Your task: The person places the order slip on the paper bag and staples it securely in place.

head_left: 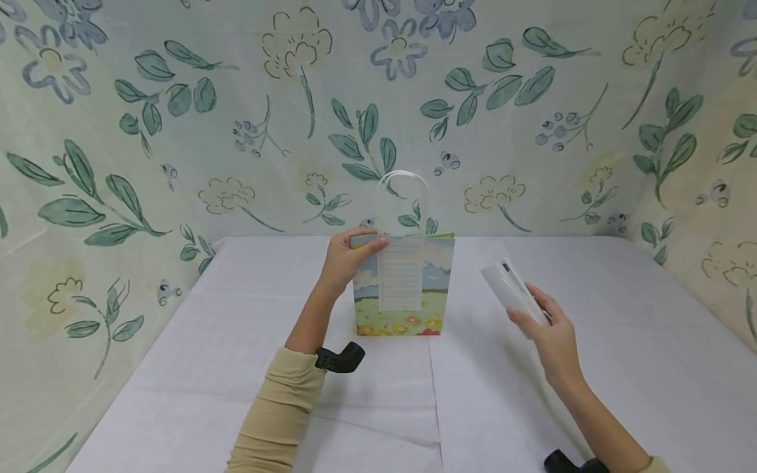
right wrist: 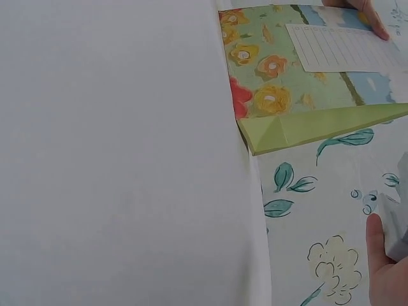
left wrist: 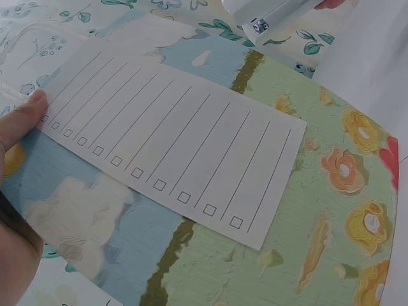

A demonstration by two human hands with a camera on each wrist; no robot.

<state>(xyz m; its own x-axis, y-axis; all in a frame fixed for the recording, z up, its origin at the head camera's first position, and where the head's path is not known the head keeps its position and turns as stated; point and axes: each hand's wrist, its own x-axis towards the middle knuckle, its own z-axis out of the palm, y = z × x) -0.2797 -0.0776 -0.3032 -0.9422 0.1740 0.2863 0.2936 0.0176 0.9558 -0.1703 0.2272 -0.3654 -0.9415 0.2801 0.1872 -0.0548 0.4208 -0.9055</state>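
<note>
Head view: upright on the white table (head_left: pixel 650 348), near the centre, a bag (head_left: pixel 435 279) painted with flowers under a blue sky. Against its front, a lined list (head_left: pixel 399 277), hiding much of the painting; fixed on or loose, cannot tell. At the bag's top left corner, the left hand (head_left: pixel 347 259) in a pinch: thumb in front, over the corner of the list, fingers mostly out of sight behind. White handles (head_left: pixel 405 173) faint against the flowered wall (head_left: pixel 503 154). Interior of the bag hidden, with only a sliver of green at the top right.

To the right, near the bag but apart from it, a tilted white box (head_left: pixel 512 295) in the curled grip of the right hand (head_left: pixel 554 338); fingers partly hidden behind it. Dark mark at the far end, too small to read.

Left wrist camera (head_left: pixel 341 359) and sleeve (head_left: pixel 282 404) in sight; right wrist camera (head_left: pixel 562 462) cut off on the near side.

Left wrist view: list large, with small squares; box cut off, its label blurred. Right wrist view: green side panel of the bag visible; right hand and box largely cut off.
</note>
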